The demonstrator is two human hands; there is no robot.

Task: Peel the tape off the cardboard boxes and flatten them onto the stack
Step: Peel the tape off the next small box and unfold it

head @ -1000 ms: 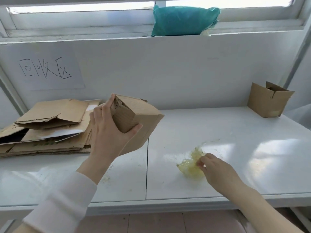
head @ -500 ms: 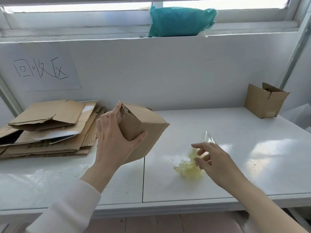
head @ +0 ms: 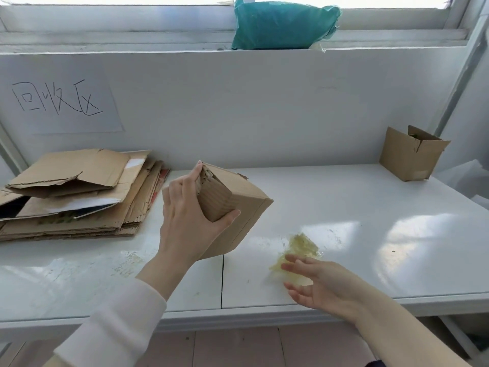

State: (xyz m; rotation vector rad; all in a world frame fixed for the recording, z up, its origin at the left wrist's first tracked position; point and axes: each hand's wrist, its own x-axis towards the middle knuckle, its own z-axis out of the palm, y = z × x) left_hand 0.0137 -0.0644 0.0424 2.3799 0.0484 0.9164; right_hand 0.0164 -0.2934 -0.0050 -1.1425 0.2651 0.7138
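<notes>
Tape wad [head: 299, 247] noted beside spread-fingered right hand [head: 317, 284]; box [head: 238, 207] gripped unflattened by left hand [head: 190, 221]; second box [head: 412, 154] untouched far right.

Gripped tilted in the left hand [head: 185, 221], above the tabletop [head: 344, 202]: small brown cardboard box [head: 238, 205], torn flaps at its upper end. Piled flat at far left: stack [head: 79, 197] of flattened cardboard. Crumpled near the front edge: yellowish tape wad [head: 300, 247]; upright and open at far right: second box [head: 410, 157].
</notes>
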